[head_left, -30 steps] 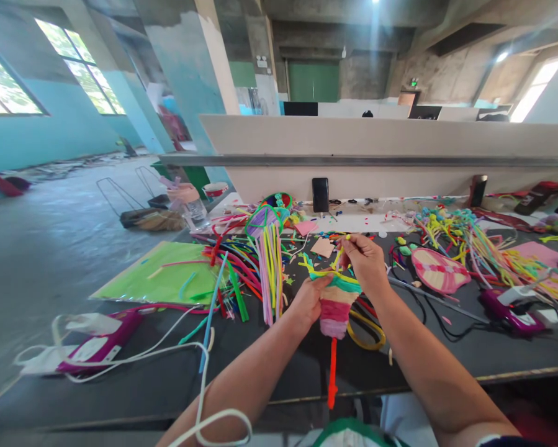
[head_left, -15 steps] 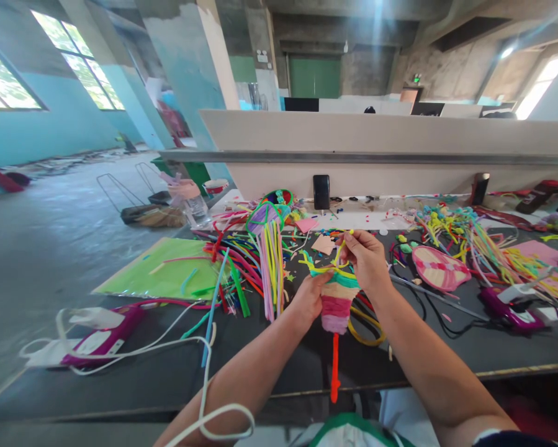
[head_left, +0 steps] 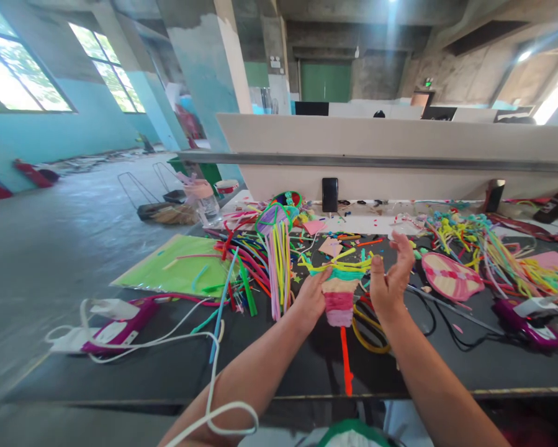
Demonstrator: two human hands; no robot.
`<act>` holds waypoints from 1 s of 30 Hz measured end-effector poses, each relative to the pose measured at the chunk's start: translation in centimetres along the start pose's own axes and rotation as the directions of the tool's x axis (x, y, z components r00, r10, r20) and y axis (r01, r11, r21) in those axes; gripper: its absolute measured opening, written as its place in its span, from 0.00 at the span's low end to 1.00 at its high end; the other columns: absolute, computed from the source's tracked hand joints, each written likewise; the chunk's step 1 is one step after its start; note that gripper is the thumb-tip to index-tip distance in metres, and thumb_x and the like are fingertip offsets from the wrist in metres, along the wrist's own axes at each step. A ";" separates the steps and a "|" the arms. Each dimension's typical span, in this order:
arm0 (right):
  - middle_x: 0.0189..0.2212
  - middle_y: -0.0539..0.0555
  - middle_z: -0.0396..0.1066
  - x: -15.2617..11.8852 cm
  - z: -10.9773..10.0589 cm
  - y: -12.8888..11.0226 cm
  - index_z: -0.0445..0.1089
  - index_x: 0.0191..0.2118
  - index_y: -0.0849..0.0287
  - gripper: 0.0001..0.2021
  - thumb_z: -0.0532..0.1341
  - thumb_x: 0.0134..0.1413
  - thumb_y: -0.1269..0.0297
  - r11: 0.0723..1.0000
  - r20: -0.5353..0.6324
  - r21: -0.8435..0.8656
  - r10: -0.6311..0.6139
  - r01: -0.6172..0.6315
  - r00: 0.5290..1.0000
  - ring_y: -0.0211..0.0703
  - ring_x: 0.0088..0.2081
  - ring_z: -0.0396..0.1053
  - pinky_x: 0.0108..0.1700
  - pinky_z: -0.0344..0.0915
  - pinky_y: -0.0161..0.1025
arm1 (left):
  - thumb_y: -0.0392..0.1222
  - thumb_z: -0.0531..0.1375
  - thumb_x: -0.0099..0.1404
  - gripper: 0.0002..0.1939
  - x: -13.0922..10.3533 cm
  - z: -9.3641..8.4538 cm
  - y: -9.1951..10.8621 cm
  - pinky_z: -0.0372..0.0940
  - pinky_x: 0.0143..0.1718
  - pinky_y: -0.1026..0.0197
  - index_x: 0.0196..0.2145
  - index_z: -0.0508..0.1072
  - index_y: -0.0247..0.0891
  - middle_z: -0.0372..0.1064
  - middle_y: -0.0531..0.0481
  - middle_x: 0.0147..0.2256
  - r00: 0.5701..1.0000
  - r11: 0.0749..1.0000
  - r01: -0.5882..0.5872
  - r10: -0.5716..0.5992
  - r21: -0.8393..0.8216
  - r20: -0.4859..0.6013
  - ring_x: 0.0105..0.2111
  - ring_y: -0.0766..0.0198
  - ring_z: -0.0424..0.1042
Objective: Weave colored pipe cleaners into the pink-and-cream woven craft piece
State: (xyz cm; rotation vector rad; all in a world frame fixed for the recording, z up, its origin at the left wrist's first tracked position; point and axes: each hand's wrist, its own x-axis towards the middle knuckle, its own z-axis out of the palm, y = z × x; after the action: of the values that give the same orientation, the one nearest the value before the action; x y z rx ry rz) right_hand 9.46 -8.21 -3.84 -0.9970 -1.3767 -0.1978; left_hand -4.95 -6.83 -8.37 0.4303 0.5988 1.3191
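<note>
A striped piece [head_left: 340, 300] made of pipe cleaners, with yellow, teal, cream, pink and lilac bands, is held above the table. My left hand [head_left: 312, 297] grips its upper left edge. Loose yellow ends stick out along its top, and a red-orange stem [head_left: 346, 363] hangs from its bottom. To the right of the piece, my right hand [head_left: 391, 276] is raised with thumb and fingers apart, holding nothing. A yellow coil [head_left: 370, 341] lies on the table below the right hand.
Pipe cleaners and a green sheet [head_left: 174, 264] lie at the left, near a purple power strip [head_left: 125, 326] with white cables. A phone [head_left: 329, 195] leans on the partition. At the right are a pink striped oval [head_left: 450, 276], another purple power strip [head_left: 530, 323] and tangled strands [head_left: 488, 245].
My right hand has let go of a yellow strand at the piece's top and moved right, its fingers opening. My left hand still holds the piece. The view has shifted slightly.
</note>
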 end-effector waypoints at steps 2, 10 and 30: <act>0.52 0.63 0.63 0.0 -0.3 0.1 0.58 0.56 0.58 0.21 0.55 0.56 0.65 0.999 0.004 -0.023 -0.035 0.035 0.999 0.53 0.54 0.61 0.55 0.55 0.55 | 0.36 0.67 0.51 0.17 0.0 0.0 0.1 0.65 0.50 0.53 0.41 0.74 0.34 0.76 0.42 0.40 1.000 1.000 -0.023 0.023 -0.014 -0.001 0.48 0.50 0.71; 0.56 0.59 0.61 -0.7 1.2 1.3 0.72 0.39 0.56 0.12 0.57 0.49 0.73 0.961 0.350 -0.224 -0.078 0.165 0.934 0.56 0.59 0.55 0.57 0.53 0.56 | 0.36 0.67 0.49 0.14 0.0 -0.2 0.2 0.65 0.49 0.55 0.36 0.75 0.32 0.76 0.43 0.37 0.995 0.996 -0.094 0.094 0.006 -0.033 0.46 0.51 0.72; 0.52 0.56 0.66 -1.9 3.8 1.8 0.74 0.36 0.56 0.11 0.57 0.50 0.75 0.959 0.481 -0.245 -0.007 0.142 0.877 0.52 0.56 0.55 0.58 0.47 0.51 | 0.37 0.65 0.53 0.15 0.7 -0.5 -0.9 0.64 0.48 0.55 0.40 0.75 0.33 0.76 0.45 0.37 0.992 0.995 -0.087 0.091 -0.048 0.086 0.40 0.56 0.74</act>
State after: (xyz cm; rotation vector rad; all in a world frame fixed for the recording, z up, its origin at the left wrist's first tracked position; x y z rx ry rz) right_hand 7.40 -5.34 -6.79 -1.2803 -1.8792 -0.2124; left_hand -4.48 -6.40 -9.42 0.4808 0.4809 1.3883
